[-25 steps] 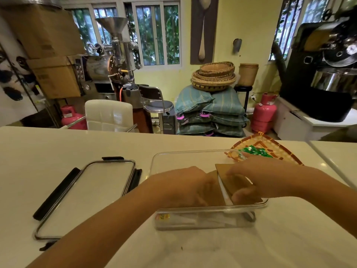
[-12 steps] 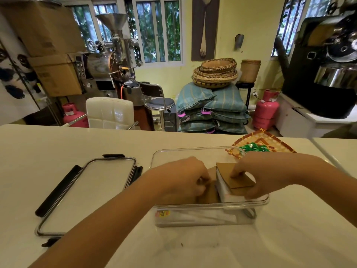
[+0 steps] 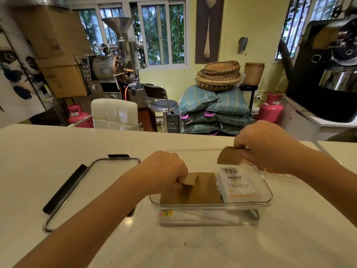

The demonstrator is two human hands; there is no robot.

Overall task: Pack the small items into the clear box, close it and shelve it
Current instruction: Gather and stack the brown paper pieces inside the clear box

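- Since the earlier frames the right hand (image 3: pixel 268 146) has lifted out of the clear box (image 3: pixel 267 192); half a second ago it pressed flat on the brown packets over the white stack, and now it hangs above the box's far right corner.
- With that hand gone, the white packets (image 3: pixel 238 183) show their printed top face, which was covered before.
- The left hand (image 3: pixel 164 170) has stayed low at the box's left part, and the camera has moved little.
- The right hand pinches one small brown packet (image 3: pixel 229 156) by its top edge between thumb and fingers; the packet hangs tilted, clear of the stack below.
- The left hand is closed on a second brown packet (image 3: pixel 190 180), thumb and fingers gripping its upper corner; that packet leans on the brown stack (image 3: pixel 204 189) lying in the box.
- The box stands open on the white counter (image 3: pixel 58 147), near its front edge, with the brown stack at left and the white packets touching it at right.
- Through the front wall more white packets and a small yellow-red label show underneath.
- The lid (image 3: pixel 92 186) lies flat on the counter just left of the box, its black clips folded out.
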